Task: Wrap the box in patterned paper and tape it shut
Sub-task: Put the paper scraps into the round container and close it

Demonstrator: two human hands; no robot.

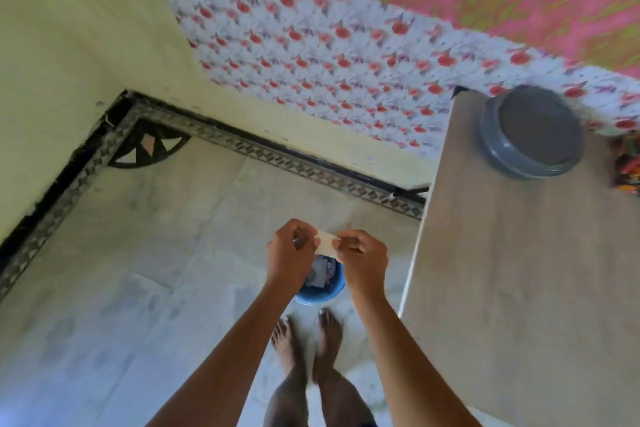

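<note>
My left hand (pixel 291 251) and my right hand (pixel 363 255) are raised close together over the floor, left of the table. Between them stretches a short, pale strip of tape (pixel 327 243); each hand pinches one end of it. Just below the hands a small blue bowl (pixel 322 282) sits on the floor with dark scraps inside. A strip of colourful patterned paper (pixel 628 163) shows at the right edge of the frame, on the table. No box is in view.
A wooden table (pixel 519 270) fills the right side, with a round grey lidded container (pixel 533 132) near its far end. A bed with a white-and-red flowered sheet (pixel 329 55) lies beyond. My bare feet (pixel 304 343) stand on the tiled floor.
</note>
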